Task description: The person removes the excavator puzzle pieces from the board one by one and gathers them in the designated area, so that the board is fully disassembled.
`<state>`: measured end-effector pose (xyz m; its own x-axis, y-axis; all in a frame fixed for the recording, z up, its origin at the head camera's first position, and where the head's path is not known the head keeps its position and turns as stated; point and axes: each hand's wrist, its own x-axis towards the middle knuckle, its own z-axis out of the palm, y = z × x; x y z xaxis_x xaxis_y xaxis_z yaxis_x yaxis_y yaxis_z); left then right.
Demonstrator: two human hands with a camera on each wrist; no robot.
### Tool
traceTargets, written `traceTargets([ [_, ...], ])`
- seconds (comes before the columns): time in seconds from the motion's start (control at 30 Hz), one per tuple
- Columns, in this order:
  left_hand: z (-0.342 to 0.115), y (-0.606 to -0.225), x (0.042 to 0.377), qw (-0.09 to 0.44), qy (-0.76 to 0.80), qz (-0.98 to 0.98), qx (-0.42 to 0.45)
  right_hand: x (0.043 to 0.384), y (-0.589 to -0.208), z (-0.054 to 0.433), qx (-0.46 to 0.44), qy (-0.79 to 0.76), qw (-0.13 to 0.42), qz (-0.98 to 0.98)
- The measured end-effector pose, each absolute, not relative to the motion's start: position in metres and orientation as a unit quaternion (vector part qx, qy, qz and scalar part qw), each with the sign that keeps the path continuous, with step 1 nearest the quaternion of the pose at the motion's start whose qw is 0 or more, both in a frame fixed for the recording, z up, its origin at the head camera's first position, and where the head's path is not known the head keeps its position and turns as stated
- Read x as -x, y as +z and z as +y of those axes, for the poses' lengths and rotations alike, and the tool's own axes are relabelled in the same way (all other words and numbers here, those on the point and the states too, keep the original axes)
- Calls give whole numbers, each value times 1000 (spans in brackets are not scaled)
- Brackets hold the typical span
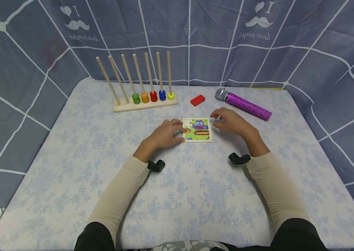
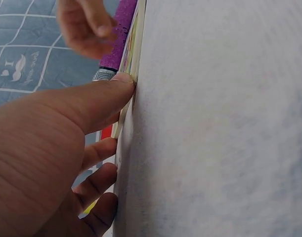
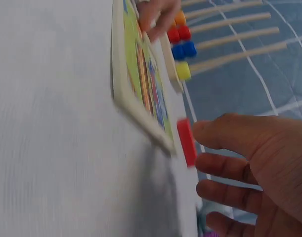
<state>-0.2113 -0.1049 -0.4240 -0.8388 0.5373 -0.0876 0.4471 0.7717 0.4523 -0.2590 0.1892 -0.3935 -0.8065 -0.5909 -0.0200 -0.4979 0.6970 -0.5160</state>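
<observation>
A small wooden-framed jigsaw puzzle (image 1: 197, 129) lies on the table before me, with a blue and red tracked vehicle on a green ground. My left hand (image 1: 166, 134) grips its left side, thumb at the near corner and a fingertip over the picture. In the left wrist view, the thumb (image 2: 104, 98) presses on the frame's edge while the other fingers curl beside it. My right hand (image 1: 231, 121) hovers just off the puzzle's right side, fingers loosely bent, holding nothing. From the right wrist, the puzzle's frame (image 3: 133, 116) appears beyond the right fingertips, apart from them.
Behind the puzzle lies a red block (image 1: 197, 100). To its right is a purple glittery microphone (image 1: 248, 106). A wooden peg stand (image 1: 145, 105) with coloured beads on several rods stands at the back left. A grey checked curtain (image 1: 211, 31) hangs behind the table.
</observation>
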Motion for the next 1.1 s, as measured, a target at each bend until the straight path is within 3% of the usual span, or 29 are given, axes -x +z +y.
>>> traceTargets([
  [0.2,-106,-424,212,99,216,931,-278,265,-396,140,353,-235,125,897],
  [0.37,-104,-423,214,97,215,927,-292,268,-400,120,336,-192,136,912],
  [0.7,-103,-423,213,107,209,932,-274,273,-401,113,287,-217,166,918],
  [1.1,-106,-424,212,105,211,931,-279,268,-405,120,296,-230,136,917],
])
